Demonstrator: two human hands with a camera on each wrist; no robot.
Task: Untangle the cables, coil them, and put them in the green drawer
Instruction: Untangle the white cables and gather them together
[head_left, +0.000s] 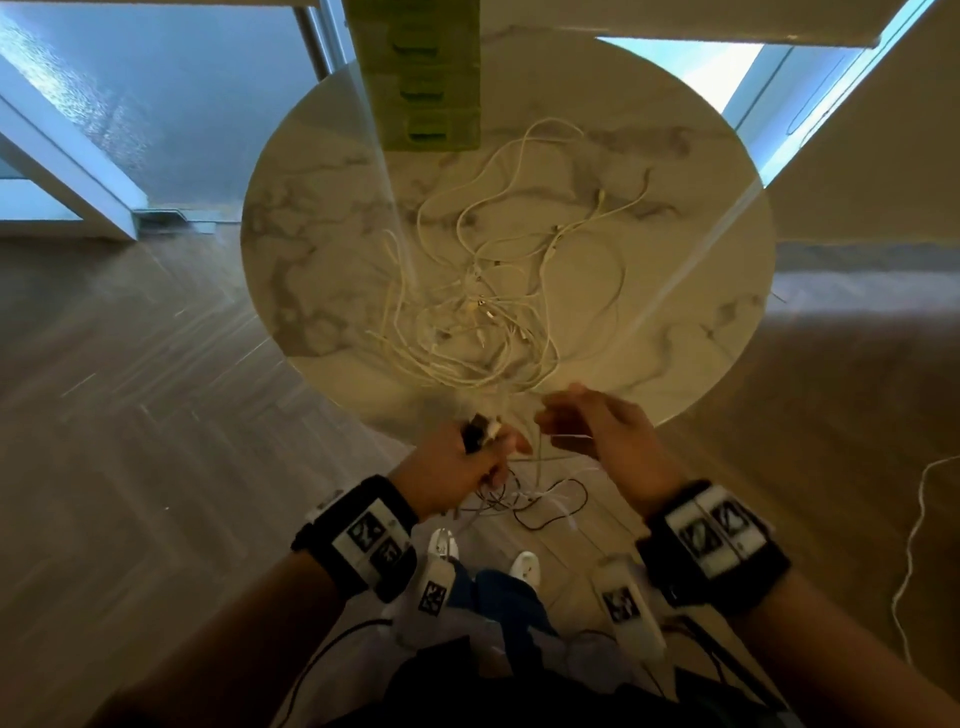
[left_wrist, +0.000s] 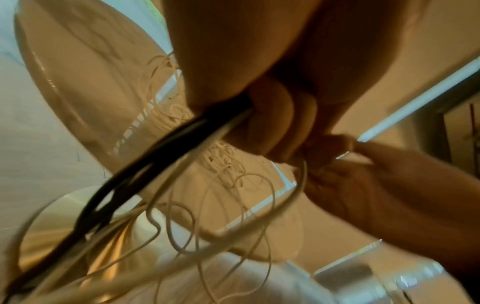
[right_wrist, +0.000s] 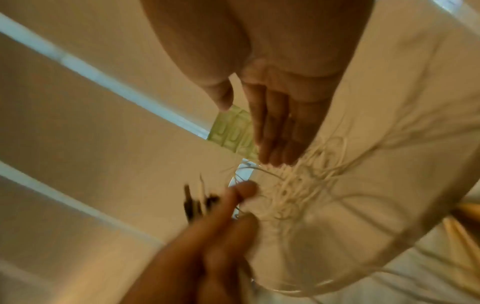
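At table edge, left hand (head_left: 457, 457) gripping cable bundle (left_wrist: 145, 156) hanging downward, right hand (head_left: 597, 426) apparently open.

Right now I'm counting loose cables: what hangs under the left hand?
Under the left hand, black and white cables dangle in loops above the wooden floor. How many it grips is hidden inside its curled fingers.

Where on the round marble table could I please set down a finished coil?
Bare marble table lies along the left edge, and along the right edge past the white cable tangle. The middle and near edge are crowded with loops; the green drawer unit fills the far side.
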